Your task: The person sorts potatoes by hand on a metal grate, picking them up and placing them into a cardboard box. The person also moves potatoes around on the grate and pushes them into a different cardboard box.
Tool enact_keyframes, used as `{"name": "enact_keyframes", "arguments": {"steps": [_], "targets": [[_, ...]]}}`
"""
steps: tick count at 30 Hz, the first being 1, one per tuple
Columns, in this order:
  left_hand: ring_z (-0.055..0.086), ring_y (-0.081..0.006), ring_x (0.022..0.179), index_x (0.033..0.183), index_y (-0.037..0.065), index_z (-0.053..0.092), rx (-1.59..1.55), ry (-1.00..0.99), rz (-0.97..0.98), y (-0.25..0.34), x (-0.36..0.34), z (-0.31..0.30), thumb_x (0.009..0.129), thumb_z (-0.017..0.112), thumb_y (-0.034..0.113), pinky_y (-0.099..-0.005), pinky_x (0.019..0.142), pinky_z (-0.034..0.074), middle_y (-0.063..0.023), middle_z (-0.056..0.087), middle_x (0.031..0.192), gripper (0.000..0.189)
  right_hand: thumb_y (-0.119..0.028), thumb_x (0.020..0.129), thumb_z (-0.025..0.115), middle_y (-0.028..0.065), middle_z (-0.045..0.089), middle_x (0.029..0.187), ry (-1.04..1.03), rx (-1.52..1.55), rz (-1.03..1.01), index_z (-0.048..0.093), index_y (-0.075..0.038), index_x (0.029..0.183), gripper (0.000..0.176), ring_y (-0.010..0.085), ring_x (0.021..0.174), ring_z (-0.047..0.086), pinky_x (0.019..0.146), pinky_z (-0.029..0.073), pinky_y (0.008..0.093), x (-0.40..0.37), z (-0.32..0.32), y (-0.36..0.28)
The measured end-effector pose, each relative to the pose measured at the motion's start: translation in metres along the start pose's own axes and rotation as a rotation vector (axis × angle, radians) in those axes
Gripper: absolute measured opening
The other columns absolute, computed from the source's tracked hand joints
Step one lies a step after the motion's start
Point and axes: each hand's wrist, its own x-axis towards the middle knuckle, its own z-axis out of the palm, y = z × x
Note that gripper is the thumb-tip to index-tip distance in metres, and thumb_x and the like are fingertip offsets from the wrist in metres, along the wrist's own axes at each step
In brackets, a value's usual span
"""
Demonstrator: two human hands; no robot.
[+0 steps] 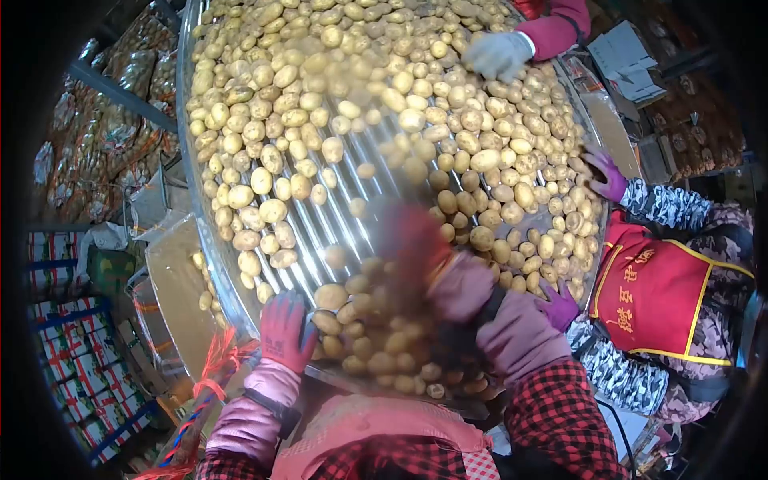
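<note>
Many yellow-brown potatoes (272, 210) lie spread over a roller sorting table (346, 216) with shiny metal bars. My left hand (286, 330), in a pink glove with grey fingertips, rests at the table's near left corner, beside several potatoes. Its fingers are stretched out, and nothing shows in them. Over the near middle of the table, my right hand (416, 248) reaches across, badly smeared by motion. Its fingers and anything in them cannot be made out. Below it, the nearest potatoes (384, 360) are crowded against the front edge, partly in shadow.
A co-worker's purple-gloved hands (608, 172) touch the table's right side, beside a red apron (648, 292). Another person's grey-gloved hand (500, 56) is over potatoes at the far right. Cardboard (182, 284) and a red tied rope (218, 364) stand left; stacked boxes (76, 352) lie beyond.
</note>
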Motion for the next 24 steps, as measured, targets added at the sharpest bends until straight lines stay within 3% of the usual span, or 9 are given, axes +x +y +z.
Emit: {"name": "enact_keyframes", "arguments": {"steps": [2, 5, 7, 11, 14, 18, 19, 22, 24], "targets": [[0.044, -0.0485, 0.134, 0.138, 0.001, 0.050, 0.000, 0.004, -0.009, 0.000, 0.000, 0.000, 0.079, 0.074, 0.025, -0.0608, 0.116, 0.029, -0.0267, 0.049, 0.142, 0.068, -0.029, 0.082, 0.070, 0.0126, 0.060, 0.133, 0.252, -0.158, 0.178, 0.068, -0.016, 0.117, 0.037, 0.0350, 0.121, 0.056, 0.102, 0.043, 0.0485, 0.034, -0.032, 0.048], [0.044, -0.0456, 0.134, 0.135, 0.004, 0.054, 0.014, -0.010, -0.060, 0.002, 0.003, -0.001, 0.079, 0.073, 0.027, -0.0577, 0.115, 0.030, -0.0246, 0.051, 0.140, 0.064, -0.031, 0.082, 0.069, 0.0108, 0.052, 0.145, 0.245, -0.484, 0.122, 0.071, -0.022, 0.115, 0.035, 0.0354, 0.139, 0.042, 0.115, 0.029, 0.0558, 0.101, -0.036, 0.106], [0.045, -0.0448, 0.133, 0.135, 0.004, 0.055, 0.008, -0.023, -0.070, 0.001, 0.005, -0.005, 0.080, 0.072, 0.027, -0.0573, 0.115, 0.031, -0.0239, 0.052, 0.139, 0.062, -0.031, 0.082, 0.069, 0.0094, 0.047, 0.151, 0.093, -0.693, 0.063, 0.071, -0.028, 0.116, 0.034, 0.0365, 0.144, 0.035, 0.115, 0.029, 0.0553, 0.144, -0.034, 0.119], [0.048, -0.0439, 0.132, 0.130, 0.003, 0.059, -0.010, -0.008, -0.094, -0.002, 0.005, -0.006, 0.082, 0.070, 0.027, -0.0574, 0.114, 0.033, -0.0228, 0.055, 0.136, 0.055, -0.032, 0.090, 0.059, 0.0083, 0.038, 0.159, -0.132, -0.905, 0.017, 0.076, -0.026, 0.106, 0.024, 0.0344, 0.148, 0.030, 0.119, 0.024, 0.0549, 0.195, -0.014, 0.131], [0.048, -0.0438, 0.132, 0.129, 0.004, 0.060, -0.015, 0.020, -0.092, -0.004, 0.003, -0.003, 0.082, 0.070, 0.026, -0.0574, 0.114, 0.034, -0.0225, 0.055, 0.136, 0.052, -0.029, 0.094, 0.056, 0.0082, 0.039, 0.158, -0.259, -0.969, 0.141, 0.069, -0.028, 0.125, 0.034, 0.0333, 0.149, 0.030, 0.120, 0.022, 0.0559, 0.202, -0.010, 0.122], [0.048, -0.0435, 0.132, 0.128, 0.003, 0.060, -0.010, 0.028, -0.083, -0.006, -0.001, -0.003, 0.081, 0.070, 0.023, -0.0571, 0.114, 0.033, -0.0225, 0.056, 0.136, 0.052, -0.025, 0.084, 0.071, 0.0080, 0.042, 0.155, -0.230, -0.655, 0.166, 0.068, -0.027, 0.125, 0.041, 0.0340, 0.144, 0.037, 0.117, 0.030, 0.0490, 0.174, -0.026, 0.126], [0.048, -0.0433, 0.132, 0.128, 0.004, 0.060, -0.007, 0.018, -0.090, -0.005, 0.000, -0.005, 0.081, 0.070, 0.023, -0.0570, 0.115, 0.033, -0.0225, 0.056, 0.135, 0.052, -0.021, 0.080, 0.075, 0.0083, 0.045, 0.152, -0.176, -0.558, 0.104, 0.067, -0.026, 0.124, 0.045, 0.0344, 0.139, 0.042, 0.113, 0.039, 0.0439, 0.157, -0.028, 0.136], [0.049, -0.0430, 0.131, 0.128, 0.004, 0.060, -0.014, 0.016, -0.084, -0.002, 0.000, -0.005, 0.080, 0.069, 0.021, -0.0566, 0.115, 0.033, -0.0227, 0.056, 0.134, 0.052, -0.020, 0.082, 0.074, 0.0087, 0.050, 0.147, -0.031, -0.230, 0.067, 0.066, -0.025, 0.127, 0.046, 0.0336, 0.132, 0.050, 0.108, 0.045, 0.0431, 0.094, -0.038, 0.154], [0.048, -0.0434, 0.132, 0.129, 0.004, 0.059, -0.027, 0.026, -0.077, -0.003, 0.000, -0.004, 0.080, 0.069, 0.020, -0.0571, 0.115, 0.032, -0.0228, 0.055, 0.136, 0.053, -0.023, 0.083, 0.073, 0.0104, 0.054, 0.142, 0.090, -0.153, 0.159, 0.063, -0.022, 0.130, 0.048, 0.0331, 0.126, 0.056, 0.107, 0.046, 0.0429, 0.042, -0.054, 0.135]]}}
